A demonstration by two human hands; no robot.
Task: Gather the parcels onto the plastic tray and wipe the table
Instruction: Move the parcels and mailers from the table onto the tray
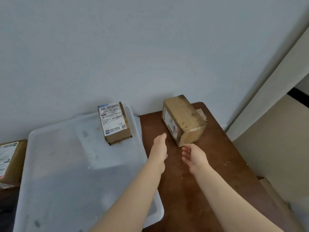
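A big translucent white plastic tray [55, 164] covers the left of the dark brown table [200, 181]. One small cardboard parcel with a white shipping label [114, 123] stands in the tray's far right corner. A second taped cardboard parcel [183, 120] lies on the bare table at the far right, near the wall. My left hand [159, 150] is open, just left of this parcel and apart from it. Close in front of the parcel's near corner is my right hand [194, 158], also open, fingers curled, not touching. A third labelled parcel [10, 162] sits at the left edge, outside the tray.
A pale wall runs right behind the table. A scrap of brown tape or paper [201, 114] lies behind the second parcel. The table's right edge drops off beside a cream wall and door frame [267, 97].
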